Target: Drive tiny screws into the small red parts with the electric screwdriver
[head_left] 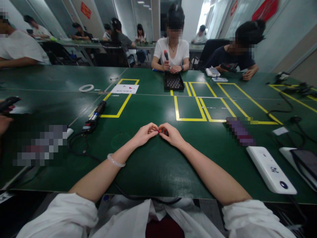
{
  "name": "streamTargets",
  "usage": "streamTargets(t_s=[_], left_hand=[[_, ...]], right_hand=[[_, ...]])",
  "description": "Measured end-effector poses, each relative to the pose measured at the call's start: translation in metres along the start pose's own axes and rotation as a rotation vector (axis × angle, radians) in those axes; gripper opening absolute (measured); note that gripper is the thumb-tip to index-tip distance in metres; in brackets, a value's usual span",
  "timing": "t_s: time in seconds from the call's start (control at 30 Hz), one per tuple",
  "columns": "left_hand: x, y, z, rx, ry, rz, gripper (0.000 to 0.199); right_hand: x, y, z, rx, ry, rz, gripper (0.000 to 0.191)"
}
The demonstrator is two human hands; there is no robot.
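At the middle of the frame, the left hand and right hand meet over a dark green worktop, fingertips pinched on a small red-and-black object. Both hands look closed on it; the fingers cover so much that its shape, and whether it is one part or two, cannot be told.

The step in hand appears to be fine two-handed handling of this piece, with nothing else touched. The next move would seem to call for a light, steady pinch, with one hand holding firm while the other adjusts its grip.

Counted around the hands: one black-and-silver cylindrical tool with a cable, left of centre; one flat white ring and one white printed paper sheet, upper left. At lower right there are two white rounded plastic devices, one with dark digits, the other at the edge beneath a dark slab. One shallow black tray sits at upper centre, before a co-worker holding one red-and-black tool.
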State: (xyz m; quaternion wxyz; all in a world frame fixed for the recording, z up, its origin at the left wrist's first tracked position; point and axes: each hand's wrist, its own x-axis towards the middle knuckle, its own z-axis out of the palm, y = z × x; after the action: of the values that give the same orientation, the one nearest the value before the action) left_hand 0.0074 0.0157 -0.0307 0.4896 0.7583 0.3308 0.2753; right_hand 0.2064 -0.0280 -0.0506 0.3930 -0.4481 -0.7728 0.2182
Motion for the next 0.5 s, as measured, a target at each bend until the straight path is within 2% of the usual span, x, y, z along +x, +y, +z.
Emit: streamTargets(t_s=[0.1,0.23,0.37,0.5], left_hand=[[0.001,-0.004,0.001,-0.042,-0.014,-0.006,0.028],[0.0,-0.003,0.003,-0.067,-0.029,0.005,0.032],[-0.005,0.008,0.005,0.074,0.004,0.047,0.032],[-0.007,0.013,0.005,0.163,0.013,0.086,0.025]], right_hand=[[0.0,0.0,-0.001,0.031,0.021,-0.001,0.013],[0.001,0.002,0.0,0.177,0.019,0.095,0.014],[0.002,0.007,0.003,0.341,0.032,0.145,0.019],[0.002,0.01,0.005,0.401,0.017,0.173,0.021]])
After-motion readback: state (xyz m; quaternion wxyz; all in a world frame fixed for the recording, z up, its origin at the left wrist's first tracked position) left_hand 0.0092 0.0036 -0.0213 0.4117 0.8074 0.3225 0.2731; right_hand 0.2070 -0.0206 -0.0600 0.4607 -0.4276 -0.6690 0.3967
